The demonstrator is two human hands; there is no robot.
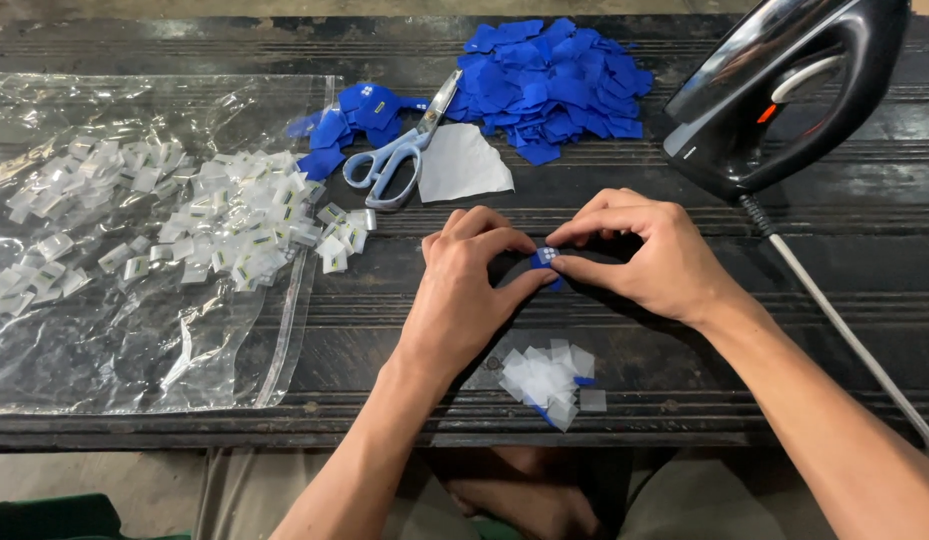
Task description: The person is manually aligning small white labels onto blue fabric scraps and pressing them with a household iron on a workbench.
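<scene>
- Right now we have both hands together at the middle of the dark ridged table (784, 330), fingertips meeting over one small blue fabric piece (546, 259).
- Our left hand (471, 280) curls in, thumb under the piece and forefinger bent over it; the fingers are nearly closed and pinch its left edge.
- Our right hand (644, 250) does the same from the other side, thumb and forefinger tight on the right edge.
- We see only a sliver of the piece between the fingertips, with a small white label on it; its full shape is hidden by our fingers, and whether it rests on the table or is lifted we cannot tell.
- Just below our hands lies a small heap of clear film scraps (549, 378), with a bit of blue peeking out beneath that we cannot make out.
- Beyond our hands lie scissors (399, 150) with pale blue handles, a white paper scrap (462, 162) touching them, and a few blue pieces (349, 125) partly under the blades.
- A larger pile of blue pieces (549, 85) sits at the far edge.
- On the left a clear plastic bag (134, 330) is spread flat, carrying many small white labels (234, 220); glare blurs the ones farthest left.
- At upper right a black iron (784, 90) is cut off by the frame; its cord (844, 330) runs out at the lower right.
</scene>
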